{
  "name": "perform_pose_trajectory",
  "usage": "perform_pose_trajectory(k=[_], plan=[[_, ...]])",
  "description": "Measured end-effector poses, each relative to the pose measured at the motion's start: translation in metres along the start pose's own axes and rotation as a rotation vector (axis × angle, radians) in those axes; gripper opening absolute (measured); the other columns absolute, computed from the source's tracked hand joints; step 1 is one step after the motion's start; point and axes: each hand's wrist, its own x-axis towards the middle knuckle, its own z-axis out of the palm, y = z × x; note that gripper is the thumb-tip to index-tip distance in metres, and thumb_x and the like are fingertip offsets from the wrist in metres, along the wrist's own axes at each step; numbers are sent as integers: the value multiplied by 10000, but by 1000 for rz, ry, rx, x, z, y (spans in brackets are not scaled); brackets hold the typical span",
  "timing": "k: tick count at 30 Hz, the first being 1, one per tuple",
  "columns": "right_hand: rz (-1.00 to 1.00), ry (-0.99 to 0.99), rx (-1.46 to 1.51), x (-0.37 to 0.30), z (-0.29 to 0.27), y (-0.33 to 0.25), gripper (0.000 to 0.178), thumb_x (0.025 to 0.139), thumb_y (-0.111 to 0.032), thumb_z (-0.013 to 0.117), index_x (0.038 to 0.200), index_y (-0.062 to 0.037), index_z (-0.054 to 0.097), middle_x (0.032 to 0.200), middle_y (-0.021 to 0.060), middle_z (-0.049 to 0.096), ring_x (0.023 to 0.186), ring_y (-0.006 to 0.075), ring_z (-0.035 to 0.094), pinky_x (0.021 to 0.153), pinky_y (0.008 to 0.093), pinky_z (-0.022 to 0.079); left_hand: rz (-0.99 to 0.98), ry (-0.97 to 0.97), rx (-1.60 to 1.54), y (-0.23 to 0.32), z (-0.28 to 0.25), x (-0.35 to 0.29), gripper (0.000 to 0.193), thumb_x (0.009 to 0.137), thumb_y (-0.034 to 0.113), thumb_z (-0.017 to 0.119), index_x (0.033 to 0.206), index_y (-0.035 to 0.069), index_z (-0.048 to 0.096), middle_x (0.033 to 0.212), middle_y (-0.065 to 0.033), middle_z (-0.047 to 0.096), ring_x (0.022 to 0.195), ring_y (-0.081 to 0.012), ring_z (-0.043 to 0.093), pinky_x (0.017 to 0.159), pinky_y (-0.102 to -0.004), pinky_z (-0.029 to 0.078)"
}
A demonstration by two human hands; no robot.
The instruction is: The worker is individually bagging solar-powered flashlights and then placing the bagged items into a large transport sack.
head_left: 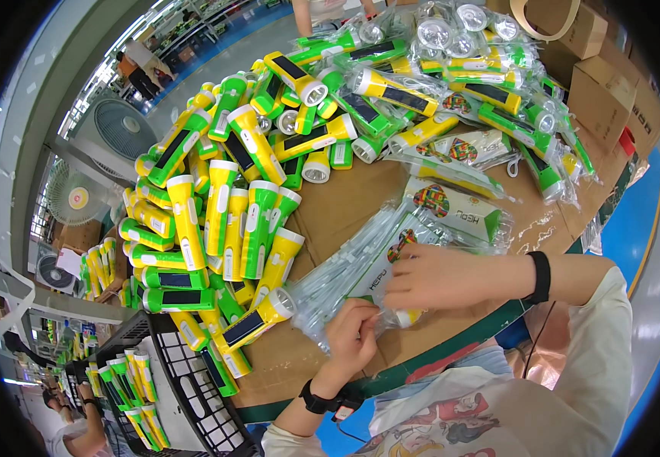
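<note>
My left hand is closed, fingers curled in a pinch at the edge of a clear plastic bag. Across the same bag reaches my right hand, its fingers bent down together and slightly blurred; the fingertips are partly hidden. A bit of yellow shows through the plastic under the right hand. Beneath and beyond both hands lies a fanned stack of flat clear bags. Just past the right hand is a bagged package with a white and green printed card.
A big heap of yellow and green flashlights with solar panels covers the table's left. Bagged flashlights pile up at the back right. A black crate stands at the lower left, cardboard boxes at the far right. Fans and other people are beyond.
</note>
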Motion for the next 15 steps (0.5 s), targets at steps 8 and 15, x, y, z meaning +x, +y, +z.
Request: perform_pose_trajectory(k=[8,15], plan=[[458,-170,9,-92,-48,27,142,834,-166,614,940,-82,574,826,92,595,829,267,606,760,394,473,-158,204,-26,-11,-11,3,23,848,-21,598,831,-7,590,839,-127,615,733,-228,576,664,-306,455],[706,177,512,-78,-80,15,151,989,-165,500,907,-42,532,756,96,579,678,207,666,597,332,513,-347,226,-267,-20,-9,0,135,914,14,559,1047,2,537,1056,-124,541,862,-156,539,743,-275,469]])
